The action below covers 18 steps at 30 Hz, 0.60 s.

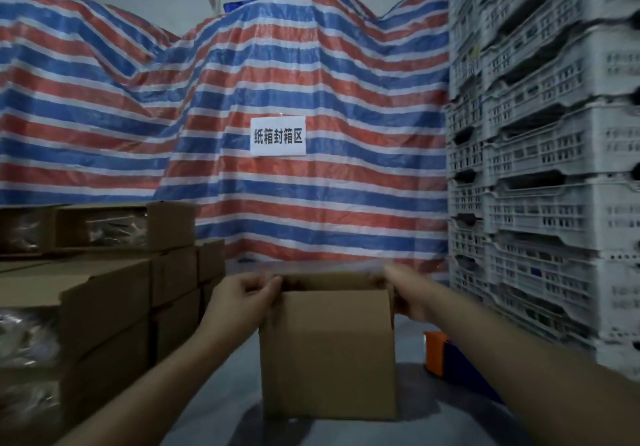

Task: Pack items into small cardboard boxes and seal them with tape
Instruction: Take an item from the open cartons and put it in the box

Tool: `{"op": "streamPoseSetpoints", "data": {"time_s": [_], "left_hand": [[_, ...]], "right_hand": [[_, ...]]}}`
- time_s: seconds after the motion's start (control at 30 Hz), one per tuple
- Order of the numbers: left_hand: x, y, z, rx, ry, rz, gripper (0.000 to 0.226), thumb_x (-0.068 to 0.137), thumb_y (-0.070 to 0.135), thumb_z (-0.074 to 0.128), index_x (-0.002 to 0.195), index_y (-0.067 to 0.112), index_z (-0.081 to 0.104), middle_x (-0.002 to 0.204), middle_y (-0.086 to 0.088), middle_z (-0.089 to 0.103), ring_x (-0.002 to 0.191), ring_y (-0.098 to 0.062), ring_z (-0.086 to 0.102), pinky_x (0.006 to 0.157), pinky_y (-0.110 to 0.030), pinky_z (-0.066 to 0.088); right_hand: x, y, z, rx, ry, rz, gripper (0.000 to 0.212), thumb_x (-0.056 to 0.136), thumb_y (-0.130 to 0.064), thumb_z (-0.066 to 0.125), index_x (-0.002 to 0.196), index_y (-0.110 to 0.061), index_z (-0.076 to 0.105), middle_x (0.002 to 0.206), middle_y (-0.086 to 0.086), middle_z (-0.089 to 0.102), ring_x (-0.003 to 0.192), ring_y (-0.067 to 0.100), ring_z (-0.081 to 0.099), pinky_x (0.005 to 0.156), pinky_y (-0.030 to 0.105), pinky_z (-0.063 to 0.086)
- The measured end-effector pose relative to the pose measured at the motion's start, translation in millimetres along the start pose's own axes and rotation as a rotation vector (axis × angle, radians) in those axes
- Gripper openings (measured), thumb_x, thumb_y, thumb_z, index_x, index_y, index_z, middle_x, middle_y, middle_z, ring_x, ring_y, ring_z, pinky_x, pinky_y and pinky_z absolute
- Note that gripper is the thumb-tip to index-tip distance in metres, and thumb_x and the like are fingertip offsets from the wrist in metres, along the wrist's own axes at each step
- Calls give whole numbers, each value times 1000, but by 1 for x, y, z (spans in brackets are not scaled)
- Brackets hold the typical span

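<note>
Left hand (247, 295) pinches the left top edge of the cardboard box (327, 355), which stands centre on the table; right hand (410, 295) grips the right edge. Box unsealed — closing flaps likely follows — tape dispenser (437, 352) near, right.

The cardboard box (328, 352) hides its contents, and the right hand (410, 295) is motion-blurred.

Light: dim, bluish, even; source not seen.
Shadows: soft, dark under the box (327, 352) and on the stacked cartons (104, 307).
Blur: motion smear on crates (554, 168), right hand (412, 293).
Edges: wide-angle bending, crates lean.
</note>
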State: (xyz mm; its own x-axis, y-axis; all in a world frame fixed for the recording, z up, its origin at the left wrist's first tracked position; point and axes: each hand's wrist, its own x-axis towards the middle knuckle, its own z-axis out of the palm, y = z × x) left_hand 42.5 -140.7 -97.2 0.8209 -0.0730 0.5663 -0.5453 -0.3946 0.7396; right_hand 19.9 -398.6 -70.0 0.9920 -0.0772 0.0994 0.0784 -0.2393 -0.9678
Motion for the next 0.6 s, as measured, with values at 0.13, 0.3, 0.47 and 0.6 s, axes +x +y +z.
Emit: {"op": "streamPoseSetpoints", "data": {"time_s": [0.13,0.3,0.47,0.6], "left_hand": [[11,-7,14,-150,188,24,37,101,39,47,86,15,71,77,-5,70,71,-14,67,64,-43,54],[16,-15,28,-658,120,-244,39,104,44,36,129,23,58,115,5,66,108,-16,61,94,-39,47],[3,-18,33,-729,-40,-266,36,94,51,44,100,31,73,92,6,77,81,-7,72,73,-32,49],[-1,-20,30,-707,-43,-259,33,92,48,53,101,26,75,97,-1,77,94,-16,71,87,-36,52]], "right_hand": [[7,14,-5,123,-17,-4,23,95,-11,45,74,-13,53,56,1,58,49,12,58,47,23,48],[3,21,8,292,25,-8,18,92,-17,56,78,-9,65,67,7,64,59,18,63,61,29,51],[-5,28,23,471,15,-92,40,87,-49,65,76,-15,82,88,12,78,72,22,76,64,30,55],[-4,26,19,339,248,-292,27,96,-40,61,94,-18,75,99,7,76,92,20,72,82,37,54]]}}
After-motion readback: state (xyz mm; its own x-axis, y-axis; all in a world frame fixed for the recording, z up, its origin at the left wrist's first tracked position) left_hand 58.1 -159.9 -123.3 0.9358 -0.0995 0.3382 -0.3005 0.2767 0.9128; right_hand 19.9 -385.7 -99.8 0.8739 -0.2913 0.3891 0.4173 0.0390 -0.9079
